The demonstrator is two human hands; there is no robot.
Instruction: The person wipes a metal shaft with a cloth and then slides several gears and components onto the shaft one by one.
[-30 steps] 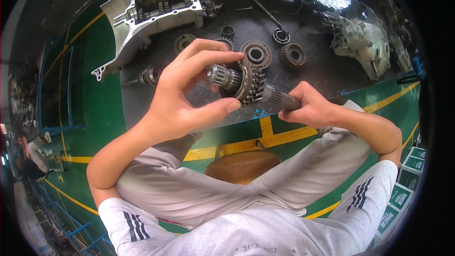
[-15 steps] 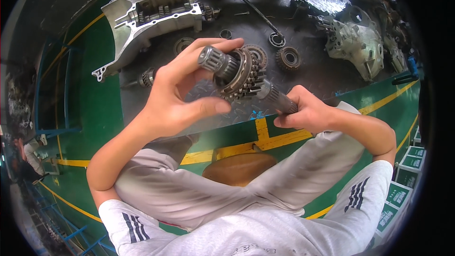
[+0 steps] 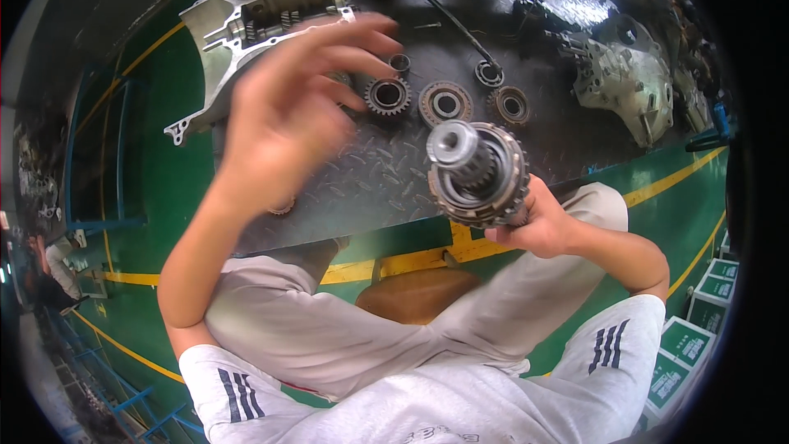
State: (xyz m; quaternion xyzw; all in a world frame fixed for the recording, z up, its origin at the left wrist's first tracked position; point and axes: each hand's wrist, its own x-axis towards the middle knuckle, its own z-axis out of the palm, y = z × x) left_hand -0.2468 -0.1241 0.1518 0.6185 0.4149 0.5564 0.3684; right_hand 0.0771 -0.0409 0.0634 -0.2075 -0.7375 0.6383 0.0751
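Note:
My right hand (image 3: 544,218) is closed round the lower part of a splined gear shaft (image 3: 479,173), above the table's near edge. The shaft's splined end points up toward me, with a toothed ring around it. My left hand (image 3: 288,99), smeared by motion, is raised over the table with its fingers apart and nothing in them. Just right of its fingers lies a toothed gear (image 3: 387,96). Beyond the shaft are a wide gear ring (image 3: 445,104), another gear (image 3: 510,105) and a bearing ring (image 3: 489,74).
A metal transmission housing half (image 3: 238,45) stands at the far left, partly behind my left hand. Another metal casing (image 3: 629,86) is at the right. A long rod (image 3: 444,16) reaches toward the bearing ring. A wooden stool (image 3: 415,292) is between my legs; boxes (image 3: 689,341) stand lower right.
My left hand has let go of the gear shaft and moved left and up. In my right hand the shaft has tipped, so its splined end now faces me.

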